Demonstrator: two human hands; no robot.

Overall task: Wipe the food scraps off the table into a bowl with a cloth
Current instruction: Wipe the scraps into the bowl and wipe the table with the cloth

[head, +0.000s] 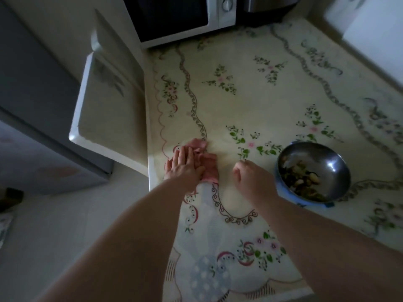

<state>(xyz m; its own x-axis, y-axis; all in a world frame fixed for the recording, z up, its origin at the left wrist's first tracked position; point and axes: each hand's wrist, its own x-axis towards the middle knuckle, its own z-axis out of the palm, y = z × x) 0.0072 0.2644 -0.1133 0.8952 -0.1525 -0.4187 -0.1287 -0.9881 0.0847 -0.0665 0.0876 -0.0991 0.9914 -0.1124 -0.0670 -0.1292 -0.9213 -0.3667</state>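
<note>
A crumpled pink cloth (207,163) lies on the floral tablecloth (261,101) near the table's left edge. My left hand (184,165) rests flat on the cloth's left part, fingers spread. My right hand (250,175) hovers just right of the cloth with its fingers curled into a loose fist; I see nothing in it. A shiny metal bowl (327,162) stands to the right of my right hand. Dark and tan food scraps (303,179) lie inside it. No loose scraps show on the tablecloth around the cloth.
A white microwave (185,18) stands at the table's back, with a dark appliance (266,9) beside it. A white fridge (104,101) is close to the table's left edge. A light wall or sill (375,29) bounds the right side.
</note>
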